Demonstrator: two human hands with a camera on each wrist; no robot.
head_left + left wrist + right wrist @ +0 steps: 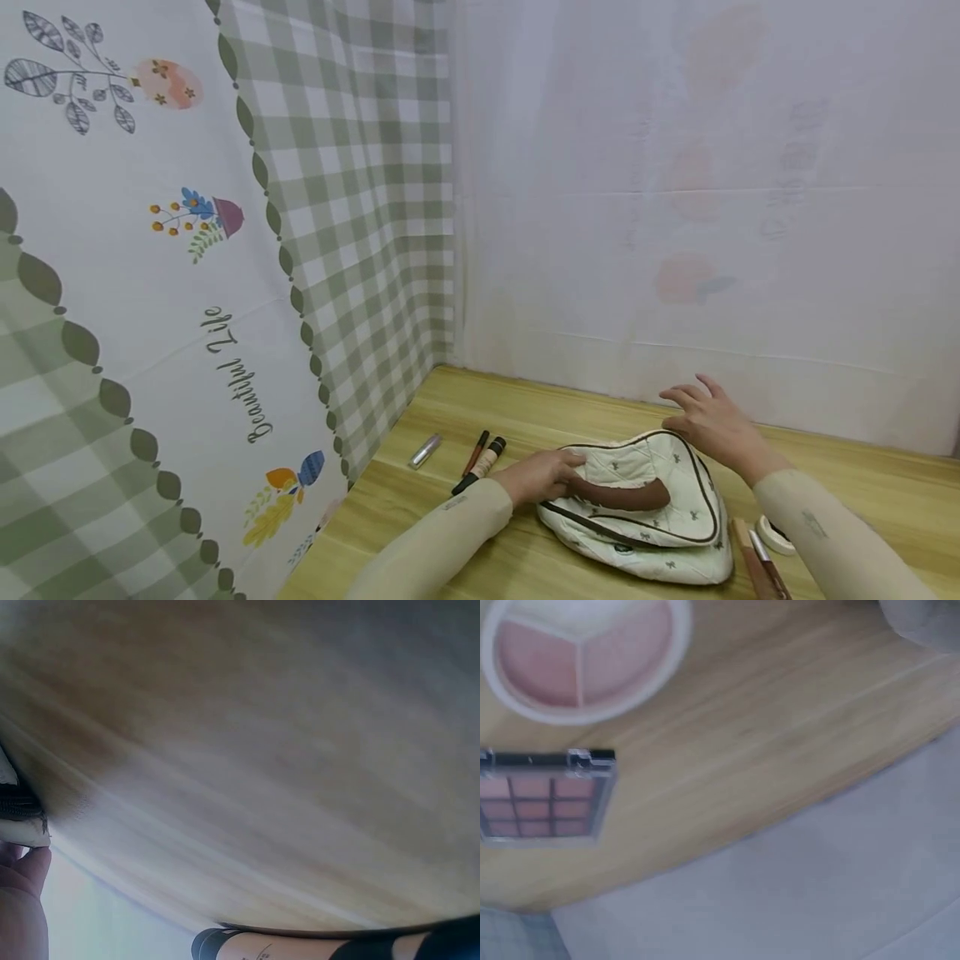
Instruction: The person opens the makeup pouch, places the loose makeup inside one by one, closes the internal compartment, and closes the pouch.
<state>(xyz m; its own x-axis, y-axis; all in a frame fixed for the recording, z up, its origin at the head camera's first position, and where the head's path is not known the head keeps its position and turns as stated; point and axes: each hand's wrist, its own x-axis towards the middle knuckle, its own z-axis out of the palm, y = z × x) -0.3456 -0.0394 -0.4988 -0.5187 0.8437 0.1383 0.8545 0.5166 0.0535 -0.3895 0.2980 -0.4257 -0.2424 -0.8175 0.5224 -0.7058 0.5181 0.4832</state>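
Observation:
A cream quilted cosmetic bag (678,487) with dark brown piping, small bow prints and a brown handle (618,497) lies on the wooden table. At its left side, my left hand (536,477) grips the edge beside the handle. The left wrist view shows a fingertip (34,866) against the bag's edge, just below a dark zipper (19,804). Over the back right corner of the bag, my right hand (712,425) has its fingers spread and raised. Its thumb is close to the bag's rim; whether they touch, I cannot tell.
Left of the bag lie a silver tube (425,451), a slim dark pencil (476,454) and a peach tube with black ends (489,457). Makeup brushes (768,562) and a white round compact (775,535) sit at right. A square palette (544,804) shows in the right wrist view.

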